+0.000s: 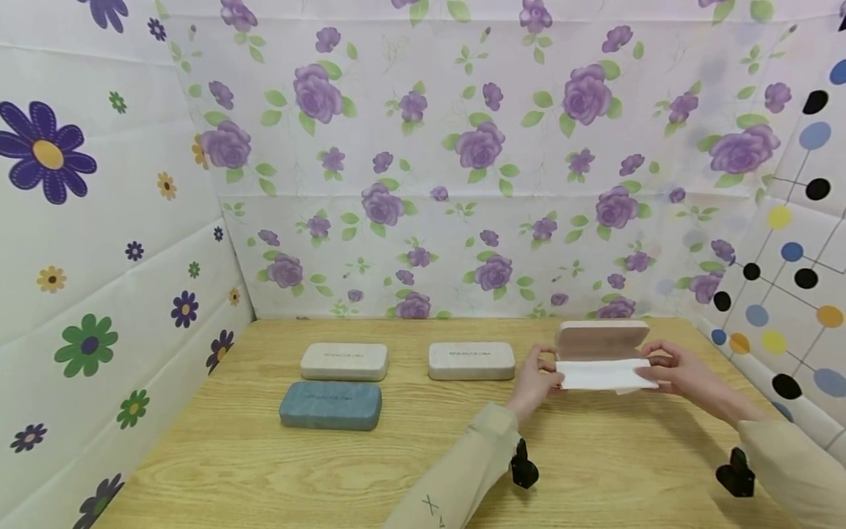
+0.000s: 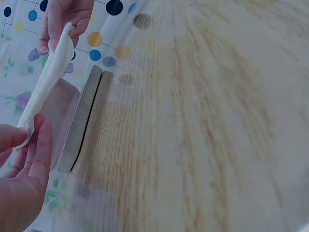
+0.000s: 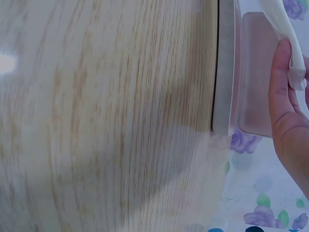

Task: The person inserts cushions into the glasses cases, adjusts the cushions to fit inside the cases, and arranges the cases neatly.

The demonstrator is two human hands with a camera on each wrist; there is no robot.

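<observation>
At the right of the table, a pale glasses case (image 1: pixel 601 339) stands with its lid raised, showing a pinkish lining. Just above its front part, a folded white cloth (image 1: pixel 603 375) is stretched sideways between both hands. My left hand (image 1: pixel 534 382) pinches the cloth's left end between thumb and fingers. The other end is pinched by my right hand (image 1: pixel 681 373). In the left wrist view the cloth (image 2: pixel 46 84) hangs over the case's grey side wall (image 2: pixel 83 125). Much of the case's inside is hidden behind the cloth in the head view.
Two closed pale glasses cases (image 1: pixel 344 361) (image 1: pixel 471 361) lie toward the back of the wooden table (image 1: pixel 317 477). In front of the left one is a closed blue case (image 1: pixel 330 405). Patterned sheets (image 1: pixel 436 242) wall in the back and sides.
</observation>
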